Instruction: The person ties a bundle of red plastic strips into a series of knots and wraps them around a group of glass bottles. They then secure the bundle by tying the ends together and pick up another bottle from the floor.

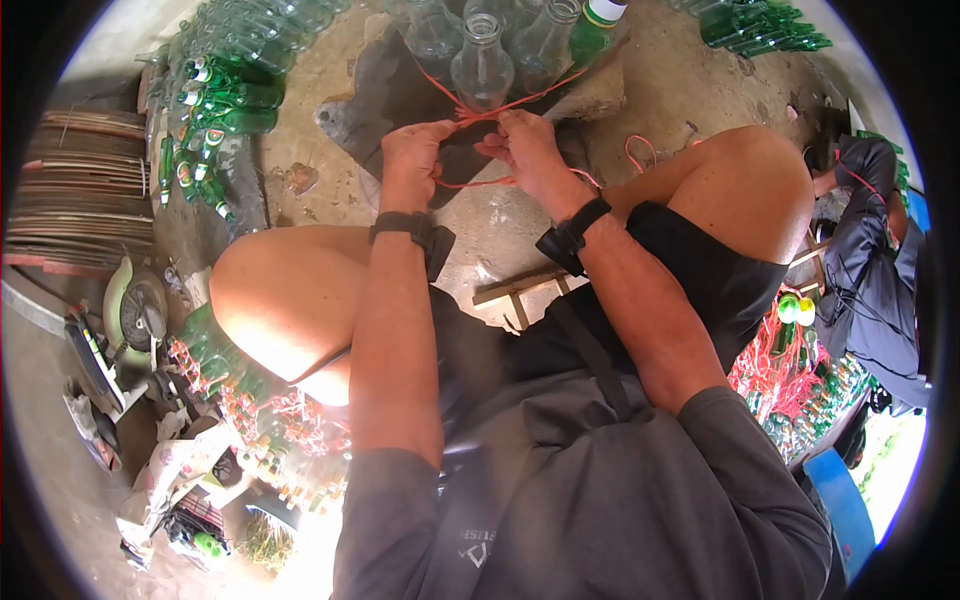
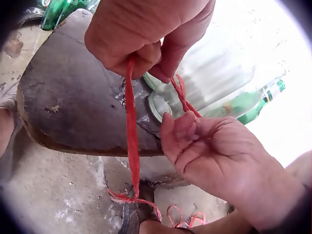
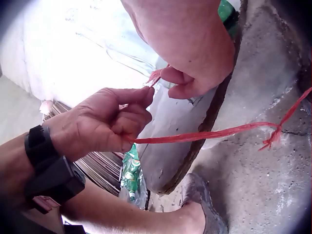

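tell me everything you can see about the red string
The red string is thin, flat, plastic-looking twine with frayed ends. It runs taut round the clear glass bottles on the stone slab. The left hand and right hand each pinch a strand at the crossing; a loose tail hangs down.

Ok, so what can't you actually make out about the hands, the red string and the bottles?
How the red string is knotted or crossed: too small in the head view; fingers of the left hand and right hand cover it in both wrist views.
Some clear bottles: cut by the head view's upper edge, washed out by glare in the wrist views.
One strand: runs off the right wrist view's right edge.
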{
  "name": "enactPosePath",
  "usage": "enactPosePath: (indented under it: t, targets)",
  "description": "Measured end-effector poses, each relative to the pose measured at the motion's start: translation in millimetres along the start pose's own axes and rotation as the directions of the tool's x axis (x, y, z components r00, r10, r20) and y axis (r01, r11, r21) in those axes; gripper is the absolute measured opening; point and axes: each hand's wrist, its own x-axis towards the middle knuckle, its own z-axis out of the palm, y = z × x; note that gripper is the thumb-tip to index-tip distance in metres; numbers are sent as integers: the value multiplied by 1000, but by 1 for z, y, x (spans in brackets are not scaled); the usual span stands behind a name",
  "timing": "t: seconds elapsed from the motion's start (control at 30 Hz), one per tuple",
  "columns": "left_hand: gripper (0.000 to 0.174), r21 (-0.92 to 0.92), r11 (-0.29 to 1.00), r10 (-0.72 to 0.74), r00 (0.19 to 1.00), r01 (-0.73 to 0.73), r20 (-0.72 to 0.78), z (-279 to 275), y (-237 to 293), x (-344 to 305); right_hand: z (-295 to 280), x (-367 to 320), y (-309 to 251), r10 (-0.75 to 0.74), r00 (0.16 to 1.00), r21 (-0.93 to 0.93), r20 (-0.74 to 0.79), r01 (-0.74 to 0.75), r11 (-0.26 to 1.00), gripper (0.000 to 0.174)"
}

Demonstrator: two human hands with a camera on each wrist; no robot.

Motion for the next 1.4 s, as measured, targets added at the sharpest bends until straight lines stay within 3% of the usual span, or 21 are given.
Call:
enactPosePath:
  t: [0.2, 0.27, 0.47, 0.9, 1.0, 1.07, 1.2, 1.27, 1.4]
  targets:
    - [13, 16, 1000, -17, 998, 16, 54, -4, -2, 1, -4, 2, 0, 6, 999, 112, 50, -11, 994, 22]
    - [13, 16, 1000, -14, 998, 13, 56, -4, -5, 1, -4, -1, -2, 63, 997, 56, 41, -65, 996, 21]
    - [13, 7, 1000, -15, 997, 14, 70, -4, -9, 0, -1, -6, 2, 35, 995, -39, 95, -31, 999, 16]
    - [13, 11, 999, 40, 999, -39, -6, 2, -2, -4, 0, 2, 8, -82, 996, -21, 17, 82, 996, 16]
    - [14, 40, 997, 64, 997, -66, 47, -1, -3, -6, 1, 2, 3, -65, 997, -9, 50, 66, 998, 17]
    - [14, 53, 996, 71, 996, -73, 45, -2, -3, -9, 4, -7, 2, 134, 991, 81, 20, -136, 987, 15]
    - [14, 134, 985, 99, 994, -106, 53, 0, -4, -13, 13, -13, -1, 154, 971, 16, 180, -160, 987, 15]
    - [14, 132, 987, 89, 995, -94, 45, 0, -5, -16, 16, -10, 3, 125, 967, 154, 224, -162, 975, 16]
    - [15, 126, 989, 78, 996, -83, 44, -1, -8, -18, 18, -8, 8, 100, 983, 202, 152, -130, 971, 14]
